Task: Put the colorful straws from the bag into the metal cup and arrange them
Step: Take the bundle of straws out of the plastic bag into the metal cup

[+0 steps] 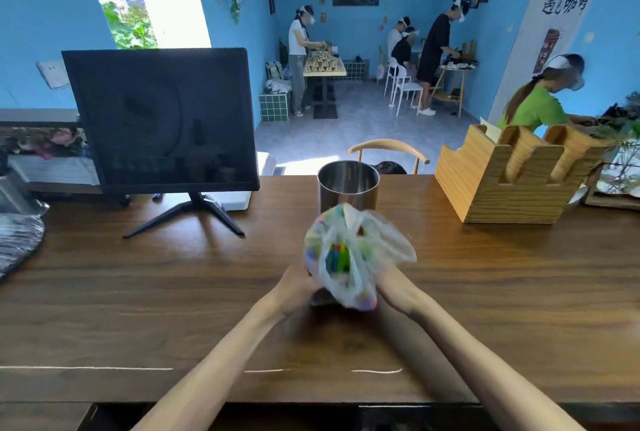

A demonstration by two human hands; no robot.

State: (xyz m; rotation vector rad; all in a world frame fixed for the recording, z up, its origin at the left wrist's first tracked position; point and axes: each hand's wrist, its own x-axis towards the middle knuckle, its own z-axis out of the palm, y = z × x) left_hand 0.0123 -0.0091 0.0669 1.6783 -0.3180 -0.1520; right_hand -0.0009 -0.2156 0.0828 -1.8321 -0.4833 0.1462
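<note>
A clear plastic bag (349, 257) full of colorful straws (337, 259) is held up over the middle of the wooden counter, its mouth spread toward me. My left hand (294, 287) grips the bag's lower left side. My right hand (393, 287) holds its lower right side; the fingers of both are partly hidden behind the plastic. The bag is blurred by motion. Just beyond it stands the metal cup (348, 185), upright, its visible inside showing no straws.
A dark monitor (161, 119) on a stand sits at the left of the counter (138, 292). A wooden cup holder (512, 174) stands at the right. A dark crumpled object (17, 240) lies at the far left edge. Several people work at tables in the room behind.
</note>
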